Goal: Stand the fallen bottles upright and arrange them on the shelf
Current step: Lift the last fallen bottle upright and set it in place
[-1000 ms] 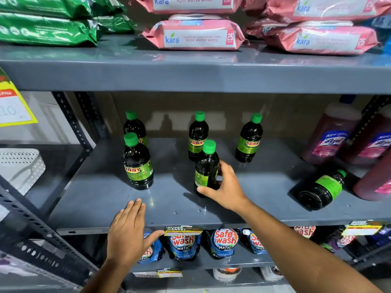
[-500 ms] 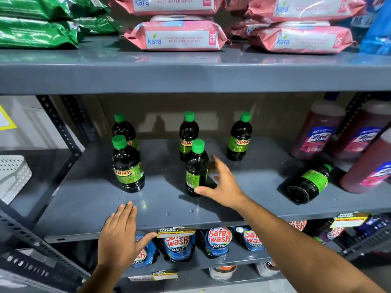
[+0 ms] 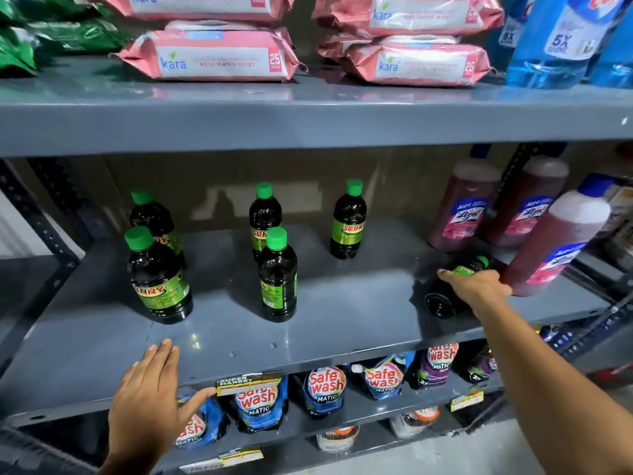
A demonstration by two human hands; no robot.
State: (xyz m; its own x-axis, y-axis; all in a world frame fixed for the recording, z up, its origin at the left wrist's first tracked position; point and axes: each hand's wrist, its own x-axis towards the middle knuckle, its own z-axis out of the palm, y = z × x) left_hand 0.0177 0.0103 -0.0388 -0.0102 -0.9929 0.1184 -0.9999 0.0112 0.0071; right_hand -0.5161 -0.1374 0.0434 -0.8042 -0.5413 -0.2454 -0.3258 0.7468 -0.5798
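One dark bottle with a green cap, the fallen bottle (image 3: pixel 445 296), lies on its side toward the right end of the grey middle shelf (image 3: pixel 342 320), its round base turned to the front and its cap pointing back toward the pink Lizol bottles (image 3: pixel 462 207). The right hand (image 3: pixel 479 286) rests over its upper side, fingers (image 3: pixel 448 274) curled down across the green label; how firmly they grip cannot be told. Little of that label is legible under the hand.

Five more of the same bottles stand upright to the left: a back row of three, the back-left bottle (image 3: pixel 152 217), the back-middle bottle (image 3: pixel 264 217) and the back-right bottle (image 3: pixel 348 221), and two nearer the front, the front-left bottle (image 3: pixel 157 279) and the front-middle bottle (image 3: pixel 278 275). Their green labels carry "SUNNY" in red and yellow; the front-middle one shows its plainer back label.

The left hand (image 3: pixel 150 395) lies flat on the front lip of the shelf, fingers straight and close together, thumb spread out to the side, holding nothing.

A Lizol bottle leans tilted just beside the right hand. The shelf above holds pink "kara Rose Water Wipes" packs (image 3: pixel 219 56), green packs at far left and blue bottles at far right. Below hang "Safe wash MATIC" pouches (image 3: pixel 323 389) and a yellow "SUPER MARKET" price tag (image 3: pixel 250 383). The rack is grey slotted steel.
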